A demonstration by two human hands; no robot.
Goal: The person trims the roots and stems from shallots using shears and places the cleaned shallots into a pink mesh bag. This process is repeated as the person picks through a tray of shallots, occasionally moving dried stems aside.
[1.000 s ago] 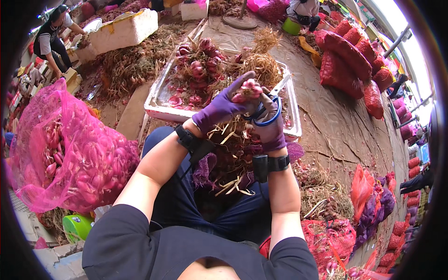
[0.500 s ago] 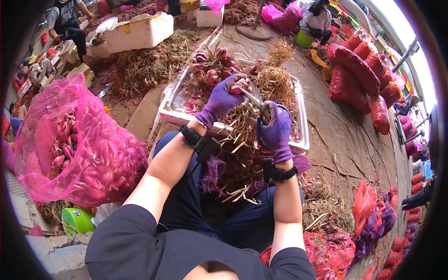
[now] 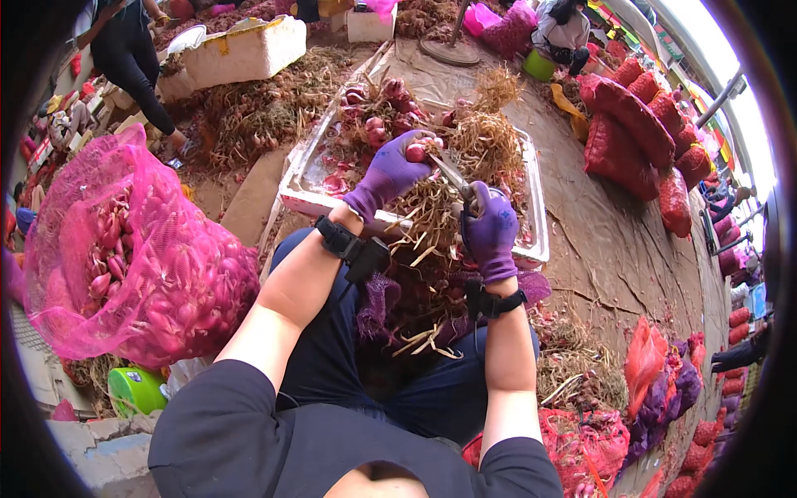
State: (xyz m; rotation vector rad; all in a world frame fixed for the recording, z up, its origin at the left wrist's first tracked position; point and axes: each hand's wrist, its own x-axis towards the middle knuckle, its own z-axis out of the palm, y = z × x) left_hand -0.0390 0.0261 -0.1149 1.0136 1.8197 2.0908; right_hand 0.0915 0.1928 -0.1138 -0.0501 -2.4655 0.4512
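Note:
In a purple glove, my left hand is closed around a pinkish-red shallot. Scissors sit in my gloved right hand, fingers wrapped about the handles. Their blades look closed together, tips right beside the held shallot. Beneath both hands is a white foam tray, where a cluster of shallots lies at the left. Dry roots and stalks are heaped at its right. More straw-like stalks hang over the tray's near edge toward my lap.
At my left stands a pink mesh sack full of shallots, with a green bucket below it. Red sacks are piled at the far right. A white foam box and a standing person are at the far left.
The scissor blades have come together beside the shallot. My hands have barely shifted. At the far left, the other person has moved and now stands taller in view.

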